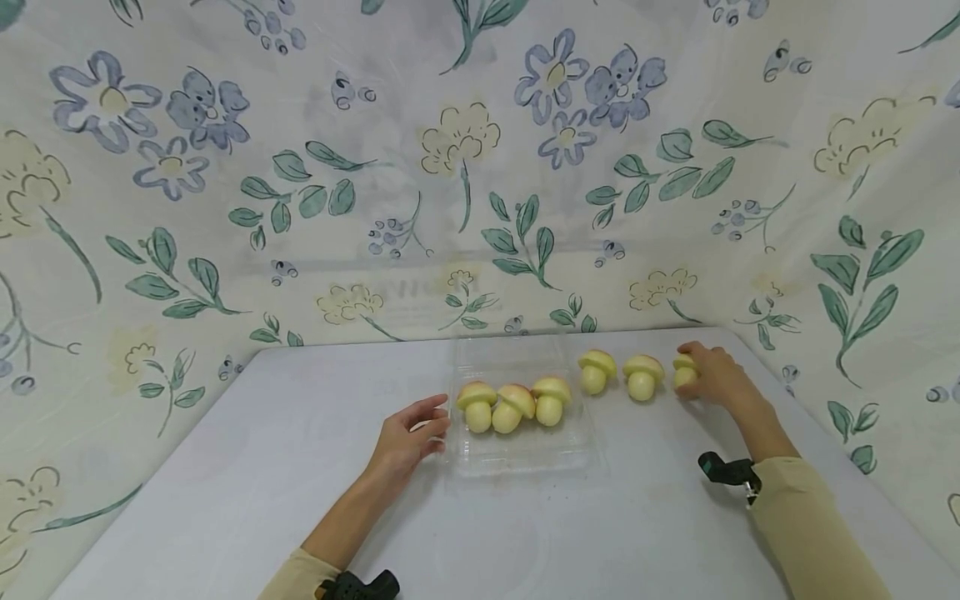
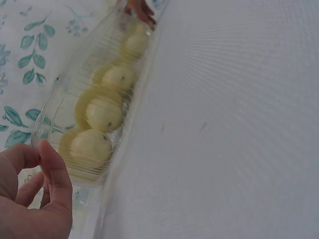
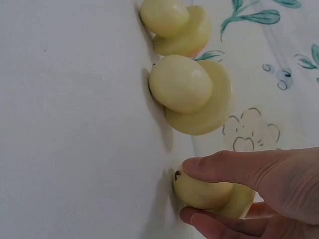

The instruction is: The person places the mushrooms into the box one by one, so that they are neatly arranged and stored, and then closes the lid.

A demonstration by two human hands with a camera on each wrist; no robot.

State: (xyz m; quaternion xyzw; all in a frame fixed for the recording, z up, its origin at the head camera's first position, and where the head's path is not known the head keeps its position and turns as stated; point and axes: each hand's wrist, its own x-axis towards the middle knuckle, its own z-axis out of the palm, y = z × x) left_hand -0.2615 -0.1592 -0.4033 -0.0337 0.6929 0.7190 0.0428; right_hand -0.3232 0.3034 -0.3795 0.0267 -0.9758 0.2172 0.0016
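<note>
At the back right of the table, my right hand point(image 1: 716, 375) pinches a yellow mushroom point(image 3: 204, 191) with the thumb on one side of its stem and the fingers on the other. Two more mushrooms point(image 1: 642, 377) point(image 1: 597, 372) stand in a row to its left. Beside them is an open clear plastic box point(image 1: 525, 462) holding three mushrooms point(image 1: 506, 408), pale yellow with rounded caps. My left hand point(image 1: 408, 442) is at the box's left side. In the left wrist view its thumb and finger pinch the rim at a corner, partly covering it.
A white table point(image 1: 315, 425) carries everything, its back edge close against a flower-print cloth point(image 1: 405, 167). Behind the mushrooms lies the box's clear lid section point(image 1: 510, 350). Black wrist mounts point(image 1: 726, 469) sit on both forearms.
</note>
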